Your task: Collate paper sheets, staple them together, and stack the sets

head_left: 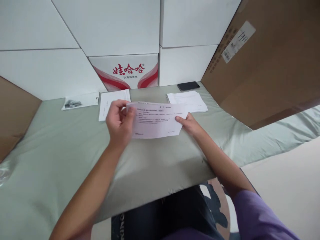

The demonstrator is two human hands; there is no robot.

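Note:
Both hands hold up a printed sheet of paper (157,123) above the green cloth; whether it is one sheet or several I cannot tell. My left hand (121,121) grips its left edge, thumb in front and fingers curled behind. On the right edge, my right hand (187,123) pinches the paper with the thumb on the printed side. Behind my left hand lies a white stack of papers (106,103), partly covered by that hand. Another stack of printed papers (191,100) lies beyond my right hand, its near left part hidden by the held paper.
A black phone (188,86) lies behind the right stack. To the left is a clear bag with dark small items (75,101). White boxes (122,26) form a wall at the back, one with red lettering. Large brown cartons (262,66) stand at both sides on the green cloth (75,150).

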